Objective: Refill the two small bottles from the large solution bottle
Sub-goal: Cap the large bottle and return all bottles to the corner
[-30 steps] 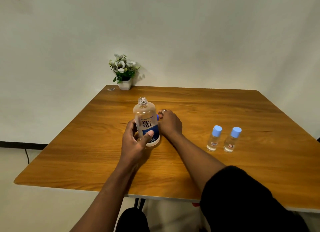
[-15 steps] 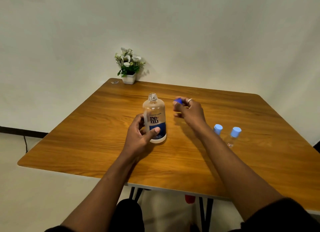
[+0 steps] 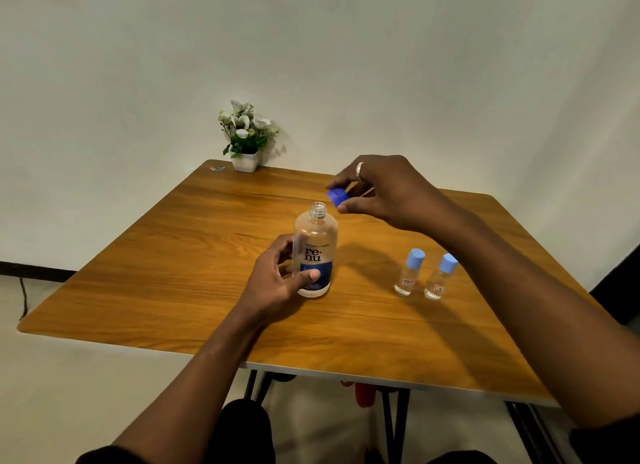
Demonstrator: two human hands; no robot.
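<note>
The large solution bottle (image 3: 316,245) stands upright near the middle of the wooden table (image 3: 173,273), its neck uncapped. My left hand (image 3: 277,283) grips its lower body from the left. My right hand (image 3: 384,190) hovers above and just right of the bottle's neck, pinching the dark blue cap (image 3: 336,196) between thumb and fingers. Two small clear bottles with light blue caps stand side by side to the right: the left small bottle (image 3: 409,272) and the right small bottle (image 3: 440,277), both capped.
A small white pot of white flowers (image 3: 246,138) stands at the table's far left corner, by the wall. A tiny object (image 3: 217,168) lies beside it. The table's near edge runs just in front of my forearms.
My right hand rose from beside the large bottle, carrying the blue cap up above its neck. The left hand kept its hold on the bottle.
</note>
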